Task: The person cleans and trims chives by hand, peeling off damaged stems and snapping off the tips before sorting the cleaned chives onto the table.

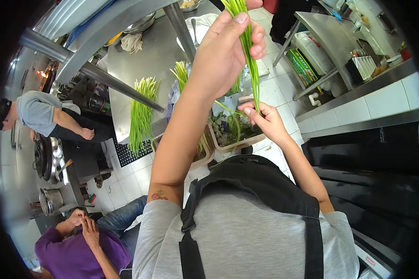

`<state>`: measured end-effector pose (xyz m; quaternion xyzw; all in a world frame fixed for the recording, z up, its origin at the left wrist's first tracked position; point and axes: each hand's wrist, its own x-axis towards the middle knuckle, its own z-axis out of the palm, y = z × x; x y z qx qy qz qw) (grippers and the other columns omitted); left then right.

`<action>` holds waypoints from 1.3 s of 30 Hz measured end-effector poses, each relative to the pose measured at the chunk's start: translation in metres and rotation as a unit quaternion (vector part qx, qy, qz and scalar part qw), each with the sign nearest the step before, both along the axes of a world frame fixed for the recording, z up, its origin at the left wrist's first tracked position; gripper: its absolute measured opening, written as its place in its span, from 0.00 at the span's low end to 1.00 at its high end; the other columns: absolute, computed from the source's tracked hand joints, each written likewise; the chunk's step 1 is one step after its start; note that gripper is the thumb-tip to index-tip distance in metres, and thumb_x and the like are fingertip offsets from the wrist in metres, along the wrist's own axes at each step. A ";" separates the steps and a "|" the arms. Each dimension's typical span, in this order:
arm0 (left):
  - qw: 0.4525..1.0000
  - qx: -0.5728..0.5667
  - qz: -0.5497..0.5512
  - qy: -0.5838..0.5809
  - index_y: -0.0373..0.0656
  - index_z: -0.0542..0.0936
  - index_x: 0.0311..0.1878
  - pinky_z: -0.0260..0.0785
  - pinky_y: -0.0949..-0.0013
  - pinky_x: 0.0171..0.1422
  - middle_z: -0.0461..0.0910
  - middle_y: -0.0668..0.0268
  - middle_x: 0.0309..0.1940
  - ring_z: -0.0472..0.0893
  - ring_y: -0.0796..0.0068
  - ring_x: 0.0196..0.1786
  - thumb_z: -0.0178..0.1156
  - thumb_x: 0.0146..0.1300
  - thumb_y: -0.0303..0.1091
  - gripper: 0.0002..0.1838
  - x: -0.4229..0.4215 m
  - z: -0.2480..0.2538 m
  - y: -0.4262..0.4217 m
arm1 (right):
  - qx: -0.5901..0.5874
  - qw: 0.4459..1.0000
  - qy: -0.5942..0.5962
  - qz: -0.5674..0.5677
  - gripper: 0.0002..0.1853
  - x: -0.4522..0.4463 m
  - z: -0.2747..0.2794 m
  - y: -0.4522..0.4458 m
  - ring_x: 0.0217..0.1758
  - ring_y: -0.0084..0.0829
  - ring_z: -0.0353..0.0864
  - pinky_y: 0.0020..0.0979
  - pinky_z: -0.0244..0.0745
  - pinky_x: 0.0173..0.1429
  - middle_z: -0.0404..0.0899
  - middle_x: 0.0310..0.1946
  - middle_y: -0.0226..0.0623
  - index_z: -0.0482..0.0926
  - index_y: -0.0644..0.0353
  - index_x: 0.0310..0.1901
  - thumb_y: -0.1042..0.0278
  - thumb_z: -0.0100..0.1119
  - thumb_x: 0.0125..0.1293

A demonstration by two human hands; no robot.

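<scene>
My left hand (224, 55) is raised and closed around a bunch of long, thin green stalks (253, 74) that look like garlic chives. The bunch hangs down towards my right hand (268, 122), whose thumb and fingers pinch at its lower end. One stalk (228, 108) sticks out sideways to the left from those fingers. Below my right hand stands a beige bin (239, 146) with green scraps in it. A larger pile of the same stalks (143, 114) lies over the edge of the steel table, left of my forearm.
Steel shelf bars (121, 86) cross close by on the left, above the steel table (125, 63). A co-worker in grey (37, 111) stands by the stove. Another in purple (81, 249) is at lower left. A steel counter (319, 35) stands at right.
</scene>
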<state>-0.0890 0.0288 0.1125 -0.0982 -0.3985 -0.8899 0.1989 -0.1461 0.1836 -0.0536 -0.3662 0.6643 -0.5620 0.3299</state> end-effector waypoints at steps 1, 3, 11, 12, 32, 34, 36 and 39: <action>1.000 0.002 0.002 0.006 0.40 0.62 0.62 0.63 0.72 0.38 0.68 0.68 0.28 0.68 0.77 0.30 0.40 0.73 0.34 0.18 0.000 -0.001 -0.002 | 0.028 0.999 0.026 -0.012 0.10 -0.004 -0.012 0.006 0.26 0.15 0.69 0.22 0.66 0.32 0.74 0.20 0.26 0.81 0.56 0.45 0.64 0.53 0.66; 1.000 0.003 -0.001 0.018 0.39 0.62 0.62 0.62 0.72 0.38 0.68 0.68 0.28 0.68 0.77 0.30 0.40 0.72 0.33 0.18 -0.002 -0.004 -0.005 | 0.119 0.983 0.138 0.016 0.11 -0.020 -0.039 0.016 0.26 0.15 0.69 0.21 0.66 0.33 0.77 0.28 0.27 0.80 0.61 0.45 0.66 0.53 0.66; 0.999 -0.029 0.022 0.013 0.38 0.63 0.61 0.61 0.75 0.38 0.66 0.68 0.27 0.65 0.79 0.30 0.40 0.72 0.32 0.17 -0.009 -0.019 -0.010 | 0.052 0.963 -0.244 -0.100 0.12 -0.066 -0.137 0.004 0.22 0.18 0.64 0.21 0.67 0.31 0.63 0.20 0.21 0.72 0.59 0.49 0.64 0.43 0.72; 0.998 -0.041 -0.034 0.028 0.37 0.63 0.60 0.62 0.72 0.37 0.68 0.67 0.28 0.67 0.77 0.30 0.42 0.72 0.34 0.17 -0.003 -0.017 -0.018 | 0.058 0.962 -0.255 -0.079 0.12 -0.070 -0.136 -0.001 0.22 0.17 0.63 0.21 0.66 0.30 0.63 0.20 0.20 0.73 0.59 0.48 0.64 0.43 0.72; 0.655 -0.542 -0.142 -0.507 0.39 0.77 0.43 0.67 0.64 0.36 0.79 0.52 0.26 0.79 0.55 0.31 0.58 0.62 0.42 0.15 0.145 -0.291 0.079 | 0.598 0.743 -0.177 -0.243 0.18 0.058 -0.368 0.329 0.46 0.37 0.81 0.34 0.73 0.53 0.82 0.41 0.40 0.83 0.52 0.43 0.56 0.58 0.52; 0.669 -0.547 -0.131 -0.486 0.39 0.76 0.41 0.66 0.56 0.33 0.76 0.47 0.24 0.76 0.46 0.30 0.55 0.63 0.44 0.15 0.139 -0.314 0.088 | 0.578 0.748 -0.157 -0.287 0.16 0.067 -0.362 0.332 0.45 0.37 0.81 0.34 0.73 0.52 0.82 0.40 0.38 0.83 0.51 0.41 0.56 0.59 0.52; 0.643 -0.574 -0.123 -0.492 0.41 0.76 0.41 0.67 0.54 0.34 0.77 0.48 0.24 0.77 0.46 0.30 0.54 0.64 0.44 0.15 0.133 -0.333 0.102 | 0.571 0.753 -0.084 -0.315 0.15 0.061 -0.346 0.325 0.44 0.36 0.81 0.34 0.74 0.50 0.83 0.38 0.37 0.83 0.52 0.39 0.56 0.60 0.51; 0.559 -0.635 -0.088 -0.525 0.44 0.74 0.39 0.68 0.52 0.34 0.78 0.52 0.24 0.78 0.48 0.30 0.52 0.65 0.44 0.12 0.149 -0.363 0.126 | 0.586 0.747 -0.064 -0.306 0.13 0.021 -0.332 0.296 0.42 0.36 0.81 0.35 0.75 0.47 0.83 0.35 0.35 0.83 0.54 0.34 0.56 0.63 0.51</action>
